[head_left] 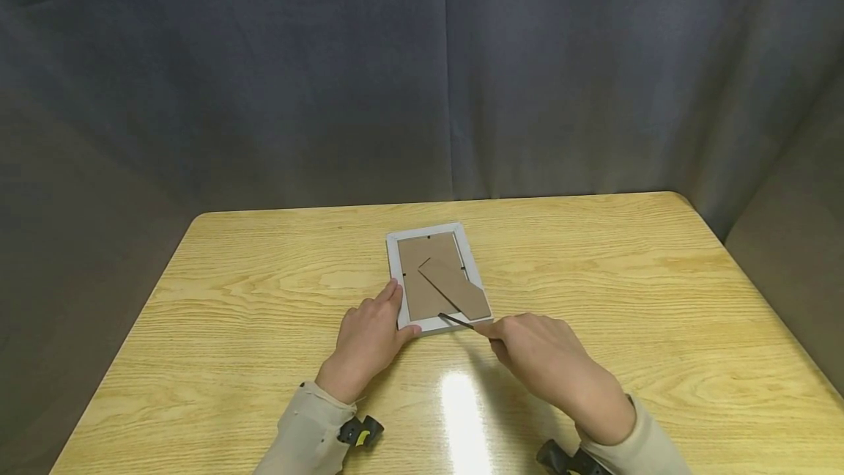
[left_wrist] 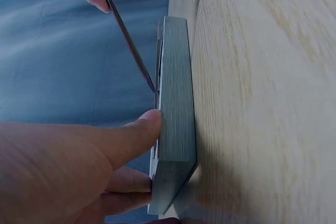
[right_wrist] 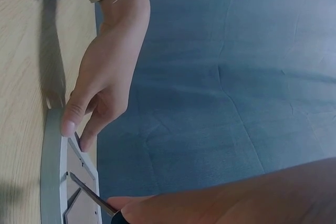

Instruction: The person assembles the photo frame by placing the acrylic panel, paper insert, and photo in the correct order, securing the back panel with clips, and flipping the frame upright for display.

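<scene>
A grey-blue fabric backdrop [head_left: 422, 72] was hung behind and around the scene, its folds seen in all three views. Below it, a pale wooden worktop [head_left: 626, 292] with rounded corners and a visible grain was spread across the lower half of the head view.

Near the middle of the worktop, a small white rectangular picture frame [head_left: 435, 277] was laid face down, so that its brown cardboard backing [head_left: 422, 270] was turned upward. A brown cardboard stand flap [head_left: 455, 288] was seen lying diagonally across that backing.

The frame's near left corner was gripped by the left hand [head_left: 369, 339], the thumb being pressed against the frame's outer edge [left_wrist: 176, 103] and the fingers curled over the back side. A beige sleeve [head_left: 310, 431] was worn on that arm.

A slim screwdriver with a dark metal shaft [head_left: 456, 322] and a black-and-yellow handle was pinched in the curled fingers of the right hand [head_left: 547, 358], just beside the frame's near edge. The tip of the shaft was set against the back of the frame close to its near rim, as shown in the left wrist view [left_wrist: 131, 40].
</scene>
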Demonstrator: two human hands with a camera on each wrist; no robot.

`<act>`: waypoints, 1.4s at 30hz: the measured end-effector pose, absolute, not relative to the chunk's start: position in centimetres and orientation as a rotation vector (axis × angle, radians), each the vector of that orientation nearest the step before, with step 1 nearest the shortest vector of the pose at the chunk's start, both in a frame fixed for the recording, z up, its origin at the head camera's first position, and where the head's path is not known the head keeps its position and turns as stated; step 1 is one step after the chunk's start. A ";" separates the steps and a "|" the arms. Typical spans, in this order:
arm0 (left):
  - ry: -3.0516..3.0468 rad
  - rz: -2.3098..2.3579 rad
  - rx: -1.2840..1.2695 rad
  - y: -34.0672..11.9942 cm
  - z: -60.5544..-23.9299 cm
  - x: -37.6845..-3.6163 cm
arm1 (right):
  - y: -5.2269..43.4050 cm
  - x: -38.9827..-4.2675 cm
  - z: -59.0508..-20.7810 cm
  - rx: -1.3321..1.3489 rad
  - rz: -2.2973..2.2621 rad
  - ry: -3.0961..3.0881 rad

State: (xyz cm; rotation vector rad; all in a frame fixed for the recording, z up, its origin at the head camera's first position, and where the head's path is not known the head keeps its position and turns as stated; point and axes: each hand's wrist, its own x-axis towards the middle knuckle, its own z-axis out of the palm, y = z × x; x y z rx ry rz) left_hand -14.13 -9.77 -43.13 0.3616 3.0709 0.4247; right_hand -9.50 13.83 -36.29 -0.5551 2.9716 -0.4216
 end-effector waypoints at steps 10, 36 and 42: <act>3.085 0.426 0.376 -9.8 -43.1 -14.1 | 13.9 -9.5 -36.3 -0.557 -0.435 2.967; 3.061 0.506 0.404 -10.0 -42.9 -14.2 | 13.1 -9.3 -36.6 -0.521 -0.556 2.879; 3.058 0.507 0.404 -10.1 -42.9 -14.2 | 13.2 -9.5 -36.7 -0.529 -0.621 2.821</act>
